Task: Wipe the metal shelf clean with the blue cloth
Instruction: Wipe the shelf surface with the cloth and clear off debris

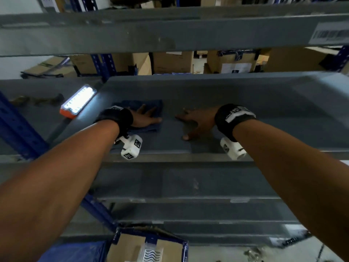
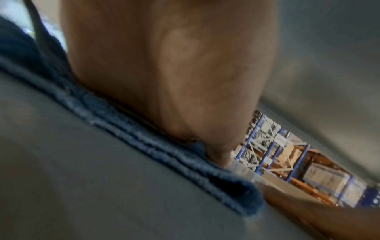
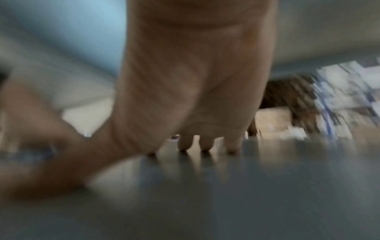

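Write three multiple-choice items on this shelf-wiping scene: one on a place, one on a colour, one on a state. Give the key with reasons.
1. Where does the lit lamp lie?
A. left of the blue cloth
B. right of the right hand
C. on the floor

2. What colour is the lamp's base?
A. green
B. orange
C. white

3. How does the left hand meet the cloth?
A. it pinches a corner
B. it hovers above
C. it presses flat with spread fingers

Key: 1 A, the lamp sits on the metal shelf to the cloth's left. 2 B, its near end shows orange. 3 C, the fingers lie straight on the cloth.
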A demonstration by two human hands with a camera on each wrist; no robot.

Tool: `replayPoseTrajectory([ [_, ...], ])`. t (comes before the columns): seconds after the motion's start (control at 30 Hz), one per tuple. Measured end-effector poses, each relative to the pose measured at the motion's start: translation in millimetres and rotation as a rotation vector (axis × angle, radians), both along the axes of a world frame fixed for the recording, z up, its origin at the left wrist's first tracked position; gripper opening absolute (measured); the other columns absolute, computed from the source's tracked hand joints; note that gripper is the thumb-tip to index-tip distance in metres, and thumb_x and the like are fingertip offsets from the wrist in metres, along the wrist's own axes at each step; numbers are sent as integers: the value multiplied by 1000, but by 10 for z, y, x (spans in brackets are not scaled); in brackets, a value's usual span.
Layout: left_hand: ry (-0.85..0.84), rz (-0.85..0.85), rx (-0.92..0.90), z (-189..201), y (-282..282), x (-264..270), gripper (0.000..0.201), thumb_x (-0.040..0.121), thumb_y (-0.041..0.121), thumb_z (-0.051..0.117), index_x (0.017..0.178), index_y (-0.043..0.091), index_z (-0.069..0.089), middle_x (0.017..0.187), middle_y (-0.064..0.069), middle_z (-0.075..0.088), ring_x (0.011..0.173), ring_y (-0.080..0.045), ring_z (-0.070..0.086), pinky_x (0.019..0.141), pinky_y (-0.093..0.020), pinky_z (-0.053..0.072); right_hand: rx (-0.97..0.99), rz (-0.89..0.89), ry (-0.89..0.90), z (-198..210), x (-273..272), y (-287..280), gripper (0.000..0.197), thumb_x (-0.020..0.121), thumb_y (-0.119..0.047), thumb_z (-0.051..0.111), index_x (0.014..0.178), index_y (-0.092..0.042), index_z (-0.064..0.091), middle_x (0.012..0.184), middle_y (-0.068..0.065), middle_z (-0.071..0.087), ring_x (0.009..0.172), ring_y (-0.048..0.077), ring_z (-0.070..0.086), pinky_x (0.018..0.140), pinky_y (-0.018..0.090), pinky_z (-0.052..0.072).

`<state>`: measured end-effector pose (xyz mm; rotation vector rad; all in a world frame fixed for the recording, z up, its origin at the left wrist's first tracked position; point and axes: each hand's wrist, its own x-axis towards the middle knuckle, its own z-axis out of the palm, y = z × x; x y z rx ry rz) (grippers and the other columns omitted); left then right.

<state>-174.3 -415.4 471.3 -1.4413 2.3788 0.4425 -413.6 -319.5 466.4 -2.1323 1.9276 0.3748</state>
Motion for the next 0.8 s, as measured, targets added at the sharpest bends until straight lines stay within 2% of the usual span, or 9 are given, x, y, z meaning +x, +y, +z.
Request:
replayPoseTrajectory([
  [0.07, -23, 17, -4, -41, -68, 109, 94, 80, 91, 23, 159, 43, 2, 169, 3, -5, 156, -30, -4, 122, -58, -3, 16, 21, -24, 7, 68, 77, 122, 51, -102, 47, 153, -54, 0, 167, -6, -5, 154, 25, 3, 123, 54, 10],
  [0.13, 12, 38, 16, -75, -67, 76, 88, 88, 85, 25, 160, 40, 3, 169, -1, -7, 155, -32, -3, 123, -56, -2, -6, 45, -43, -8, 136, 111, 119, 54, -101, 47, 153, -54, 1, 168, -4, -3, 154, 26, 3, 124, 53, 10],
  [0.23, -45, -74, -56, -55, 41, 17, 83, 93, 79, 20, 160, 36, -3, 168, -3, -12, 155, -33, -6, 123, -57, -2, -27, 41, -56, -30, 202, 112, 115, 57, -99, 49, 153, -54, 3, 168, -6, 0, 154, 26, 6, 124, 51, 12],
  [0.33, -57, -197, -106, -55, 38, 11, 78, 98, 72, 18, 160, 32, -7, 168, -2, -14, 155, -28, -11, 123, -56, -4, -73, 32, -58, -28, 202, 131, 108, 68, -89, 56, 156, -47, 10, 167, -7, 5, 154, 20, 9, 124, 42, 11],
  [0.43, -29, -104, -9, -13, -81, 3, 83, 94, 78, 24, 160, 37, -2, 169, -1, -10, 155, -31, -5, 124, -54, -1, -65, 7, -86, -59, 143, 98, 117, 62, -94, 54, 157, -43, 10, 167, -11, 5, 154, 17, 9, 125, 44, 12],
  [0.53, -42, -11, -29, -21, 14, -193, 85, 96, 73, 28, 161, 29, -3, 168, -5, -11, 155, -33, -3, 123, -49, 3, -25, -9, -50, -72, 100, 1, 126, 56, -99, 49, 157, -40, 5, 167, -9, 3, 154, 18, 7, 124, 48, 12],
  [0.67, -51, -239, -58, -18, 274, -394, 80, 91, 77, 26, 159, 39, 9, 169, -3, 3, 153, -35, 9, 120, -52, 10, -32, -25, 16, -53, 71, -86, 140, 45, -106, 42, 158, -35, 1, 167, -7, 4, 154, 19, 7, 124, 50, 13],
  [0.73, -9, -193, -35, 80, 288, -279, 69, 100, 68, 28, 159, 37, 12, 169, -2, 6, 154, -32, 7, 120, -49, 7, 8, -31, 49, -5, 80, -114, 143, 45, -106, 44, 158, -32, -4, 167, -7, -2, 154, 19, 4, 124, 50, 12],
  [0.8, 35, -73, 0, 170, 325, -150, 72, 103, 63, 29, 161, 30, 4, 169, -2, -4, 155, -31, -3, 122, -46, 2, 41, -39, 84, 17, 78, -149, 138, 53, -100, 50, 158, -32, -9, 167, -8, -11, 154, 20, -2, 124, 52, 10],
])
